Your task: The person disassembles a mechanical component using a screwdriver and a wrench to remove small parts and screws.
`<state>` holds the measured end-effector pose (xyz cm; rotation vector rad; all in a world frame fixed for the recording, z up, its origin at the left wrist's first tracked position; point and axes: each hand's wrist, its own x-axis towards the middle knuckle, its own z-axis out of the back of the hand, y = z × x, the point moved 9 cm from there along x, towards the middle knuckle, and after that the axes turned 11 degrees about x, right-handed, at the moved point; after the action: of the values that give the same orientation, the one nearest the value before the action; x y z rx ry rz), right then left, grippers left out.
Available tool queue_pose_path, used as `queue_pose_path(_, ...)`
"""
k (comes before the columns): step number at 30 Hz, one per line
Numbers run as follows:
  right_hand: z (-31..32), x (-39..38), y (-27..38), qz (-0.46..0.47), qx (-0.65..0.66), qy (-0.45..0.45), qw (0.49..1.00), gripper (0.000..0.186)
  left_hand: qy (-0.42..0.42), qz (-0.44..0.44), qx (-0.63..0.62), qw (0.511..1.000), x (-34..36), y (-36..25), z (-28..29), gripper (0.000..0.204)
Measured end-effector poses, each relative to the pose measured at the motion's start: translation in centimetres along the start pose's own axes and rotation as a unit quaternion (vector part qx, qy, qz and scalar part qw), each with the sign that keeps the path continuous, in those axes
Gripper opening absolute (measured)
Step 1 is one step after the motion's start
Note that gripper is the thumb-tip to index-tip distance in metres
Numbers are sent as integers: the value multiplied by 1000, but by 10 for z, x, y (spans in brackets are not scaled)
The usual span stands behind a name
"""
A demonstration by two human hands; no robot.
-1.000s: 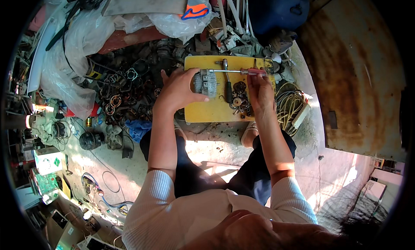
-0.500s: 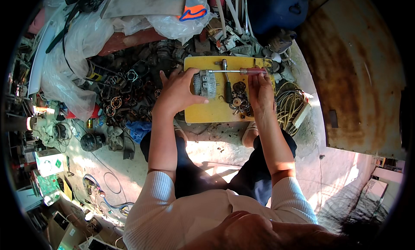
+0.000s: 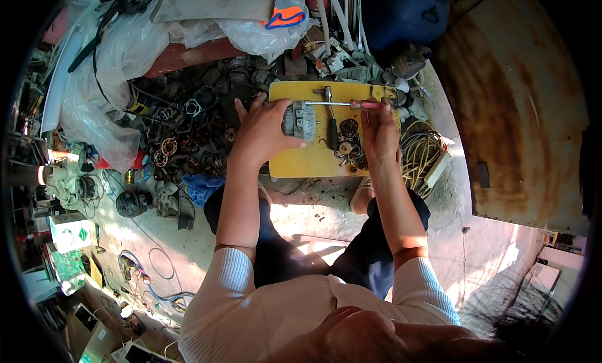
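My left hand (image 3: 266, 128) is wrapped round the left side of a grey finned metal motor part (image 3: 304, 121), thumb at its near edge. In my right hand (image 3: 380, 131) is a screwdriver (image 3: 365, 105) with a red, see-through handle. Its long shank points left, and the tip meets the far right edge of the metal part. Both are above a yellow board (image 3: 291, 165). A ratchet wrench with a dark handle (image 3: 332, 131) lies on the board between my hands. Beside it sits a small heap of metal parts (image 3: 348, 145), nearest my right hand.
Many loose motor parts (image 3: 182, 121) are piled left of the board. Coiled yellowish cable (image 3: 419, 156) lies to its right. Clear plastic sheeting (image 3: 94, 99) and a blue drum (image 3: 401, 18) stand at the back. A rusty metal sheet (image 3: 514, 112) rises on the right.
The view has shifted very slightly. My hands keep their hold on the metal part and the screwdriver, with little visible movement.
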<state>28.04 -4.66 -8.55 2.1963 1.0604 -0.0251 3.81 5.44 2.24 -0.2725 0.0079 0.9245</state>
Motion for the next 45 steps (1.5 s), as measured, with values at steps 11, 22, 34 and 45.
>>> queue_pose_path(11, 9, 11, -2, 11, -4, 25, 1000, 48, -6, 0, 15, 1000, 1, -2, -1, 95)
queue_pose_path(22, 12, 4, -4, -9, -16, -24, 1000, 36, -5, 0, 18, 1000, 1, -3, -2, 96)
queue_pose_path(34, 11, 7, 0, 16, -16, 0, 1000, 44, -7, 0, 12, 1000, 0, -5, 0, 97)
queue_pose_path(45, 5, 2, 5, -4, -31, -17, 999, 45, -19, -6, 5, 1000, 1, -5, 1, 97)
